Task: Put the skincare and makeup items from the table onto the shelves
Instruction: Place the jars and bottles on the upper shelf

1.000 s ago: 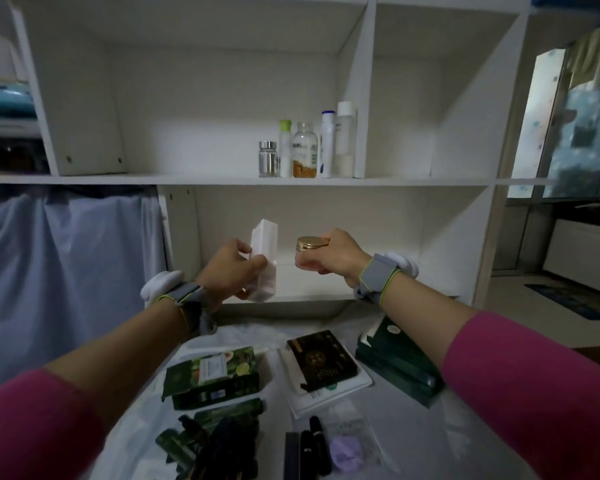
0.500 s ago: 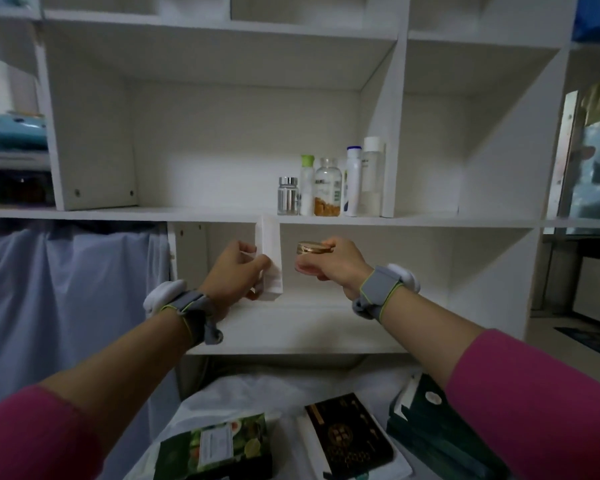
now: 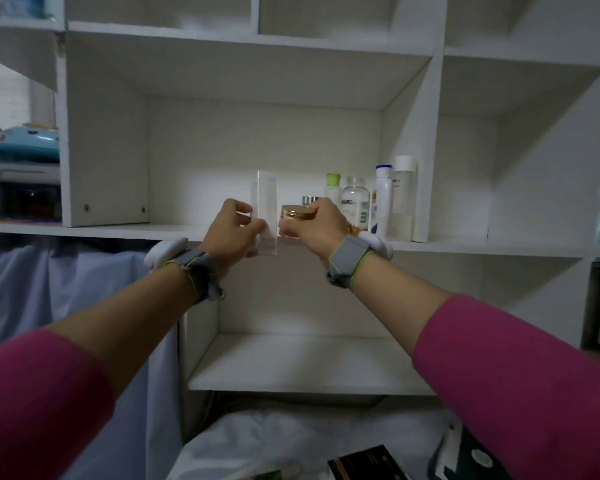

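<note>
**Head view: both hands at the lip of the middle shelf**

Head view puts my two hands side by side at the front edge of the middle shelf [image 3: 94,231]. My left hand [image 3: 230,233] has its fingers wrapped round the lower part of a tall white box [image 3: 267,206], which stands upright with its base right at the shelf's lip. My right hand [image 3: 316,226] is closed over a gold-lidded jar [image 3: 294,216], thumb and fingers pinching it from the sides; the jar sits just beside the box, a narrow gap between them, and level with the shelf's front edge.

Behind my right hand the row of bottles [image 3: 371,202] fills the right end of this compartment, packed against the divider panel [image 3: 426,161]. A small silver-capped jar [image 3: 310,199] peeks out directly behind the gold lid, so room there is tight. To the left of the white box the shelf board runs bare all the way to the left side panel [image 3: 104,168], with the back wall well behind.

Below my wrists the lower shelf [image 3: 302,375] lies open. At the bottom edge I see a dark box [image 3: 368,465] on the white-covered table [image 3: 257,445].
</note>
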Available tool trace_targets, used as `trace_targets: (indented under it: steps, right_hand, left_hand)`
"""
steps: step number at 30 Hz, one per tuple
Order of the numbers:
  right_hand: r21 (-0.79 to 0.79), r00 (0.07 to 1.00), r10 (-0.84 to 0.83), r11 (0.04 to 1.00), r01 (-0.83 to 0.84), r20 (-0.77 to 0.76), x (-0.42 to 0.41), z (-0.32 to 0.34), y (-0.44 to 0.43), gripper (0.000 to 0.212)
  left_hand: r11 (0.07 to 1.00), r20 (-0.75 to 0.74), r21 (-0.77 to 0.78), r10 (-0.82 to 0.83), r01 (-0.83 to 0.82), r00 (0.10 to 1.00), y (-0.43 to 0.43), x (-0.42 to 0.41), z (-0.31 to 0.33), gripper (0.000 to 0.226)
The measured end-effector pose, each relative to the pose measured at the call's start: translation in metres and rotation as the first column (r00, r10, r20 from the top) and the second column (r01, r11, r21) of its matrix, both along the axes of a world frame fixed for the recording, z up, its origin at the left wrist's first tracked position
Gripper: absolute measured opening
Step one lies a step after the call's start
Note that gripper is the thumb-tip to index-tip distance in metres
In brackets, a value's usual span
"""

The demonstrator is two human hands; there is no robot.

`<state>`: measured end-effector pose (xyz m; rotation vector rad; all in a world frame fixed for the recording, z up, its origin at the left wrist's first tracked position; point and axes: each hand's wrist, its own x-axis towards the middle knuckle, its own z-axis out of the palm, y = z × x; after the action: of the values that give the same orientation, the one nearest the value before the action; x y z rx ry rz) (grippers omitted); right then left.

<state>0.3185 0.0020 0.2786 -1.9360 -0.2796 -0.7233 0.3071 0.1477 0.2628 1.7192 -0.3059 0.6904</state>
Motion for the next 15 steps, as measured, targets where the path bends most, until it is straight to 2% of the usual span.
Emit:
trace_targets:
  steps: [3,10,15]
  right_hand:
    - [-0.053,0.997,-0.076,0.996,0.076,-0.003,0.01,0.003,0.011,0.072]
    - [-0.05,0.984,-0.176,0.983,0.174,-0.026,0.031,-0.001,0.028,0.088]
    - [-0.066,0.97,-0.242,0.968,0.243,0.016,0.038,-0.003,0.031,0.083]
  left_hand:
    - [1.0,0.019,0.005,0.01,-0.01,1.0,0.006,0.015,0.007,0.036]
    - [0.997,0.033,0.051,0.048,-0.049,0.998,0.016,0.041,0.016,0.037]
    - [0.998,0.021,0.051,0.039,-0.04,0.999,0.015,0.049,0.022,0.04]
